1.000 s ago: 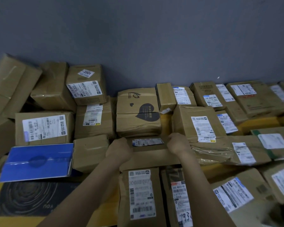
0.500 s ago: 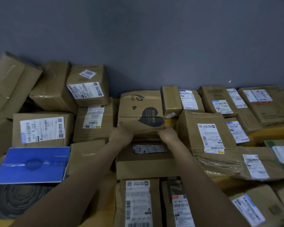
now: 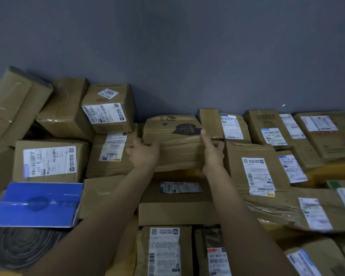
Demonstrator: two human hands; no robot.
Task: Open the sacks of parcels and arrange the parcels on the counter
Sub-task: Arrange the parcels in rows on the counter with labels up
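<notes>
Left hand (image 3: 144,156) and right hand (image 3: 213,154) grip heart-printed box (image 3: 177,140); seemingly aloft.

Dim, bluish, low-contrast shot.
Soft overall, labels unreadable; wide-angle bowing at the edges, faint tape glare, deep shadows between boxes.

The heart-printed parcel (image 3: 173,152) is creased brown cardboard under shiny, wrinkled clear tape; the blue box (image 3: 38,204) looks smooth and glossy, taped likewise; the white paper labels (image 3: 50,161) are matt; the grey wall (image 3: 167,46) is matt.
</notes>
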